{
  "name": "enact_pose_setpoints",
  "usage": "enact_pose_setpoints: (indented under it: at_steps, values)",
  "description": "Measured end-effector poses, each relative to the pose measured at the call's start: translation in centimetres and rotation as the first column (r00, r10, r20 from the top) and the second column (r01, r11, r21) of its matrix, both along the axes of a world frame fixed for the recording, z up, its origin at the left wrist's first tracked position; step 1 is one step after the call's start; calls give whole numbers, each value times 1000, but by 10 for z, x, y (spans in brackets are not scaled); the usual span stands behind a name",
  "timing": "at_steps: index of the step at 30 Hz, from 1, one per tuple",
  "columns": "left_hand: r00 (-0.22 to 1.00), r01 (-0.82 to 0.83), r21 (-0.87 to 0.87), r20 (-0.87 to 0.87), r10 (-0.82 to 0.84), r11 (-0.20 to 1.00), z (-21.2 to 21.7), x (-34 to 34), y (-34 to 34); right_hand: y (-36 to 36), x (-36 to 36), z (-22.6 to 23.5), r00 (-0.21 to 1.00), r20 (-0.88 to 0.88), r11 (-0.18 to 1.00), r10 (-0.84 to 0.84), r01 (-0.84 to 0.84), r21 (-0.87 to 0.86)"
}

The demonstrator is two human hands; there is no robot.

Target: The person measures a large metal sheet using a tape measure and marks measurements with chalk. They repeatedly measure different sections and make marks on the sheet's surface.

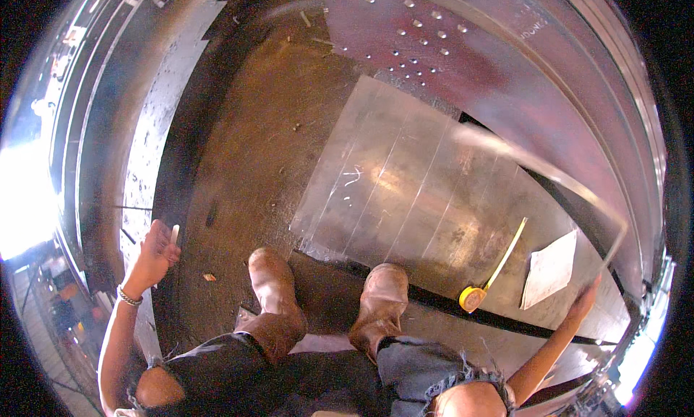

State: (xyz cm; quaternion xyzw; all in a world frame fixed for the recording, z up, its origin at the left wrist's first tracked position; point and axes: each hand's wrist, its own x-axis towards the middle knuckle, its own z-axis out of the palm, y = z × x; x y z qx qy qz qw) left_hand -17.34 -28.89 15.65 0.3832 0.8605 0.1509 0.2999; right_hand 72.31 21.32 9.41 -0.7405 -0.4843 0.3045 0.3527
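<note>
Left hand (150, 256), at the left of the frame, has its fingers closed in a pinch on a short white stick (175, 234), which points upward. Right hand (585, 295), lower right, is at the end of the short leg of an L-shaped metal bar (565, 180); its fingers are not distinct, so whether they grip cannot be told. Governing relation: the bar's corner lies above and right of the right fingers, and its blurred long leg runs from there toward the upper left, along the upper-right side of a grey metal sheet (405, 189), across the direction of the sheet's pale lines. Contact between bar and sheet cannot be confirmed. The right hand is the nearer to the bar; the left is well apart from the sheet. A yellow tape measure (472, 299), blade extended, and a white paper (551, 269) lie on the sheet's lower-right part.
</note>
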Motion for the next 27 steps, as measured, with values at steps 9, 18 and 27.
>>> enact_pose_setpoints:
  at_steps: [9, 18, 27]
  values:
    - [936, 9, -136, 349, 40, 991, -10, 7, 99, -357, 9, -70, 763, 552, 892, -336, 445, -73]
    - [919, -71, -200, 369, 143, 977, -48, 1, 91, -433, -69, -94, 682, 661, 880, -312, 470, -69]
    - [925, 79, -180, 381, -4, 980, -52, -12, 82, -463, -85, -90, 627, 711, 891, -319, 455, -1]
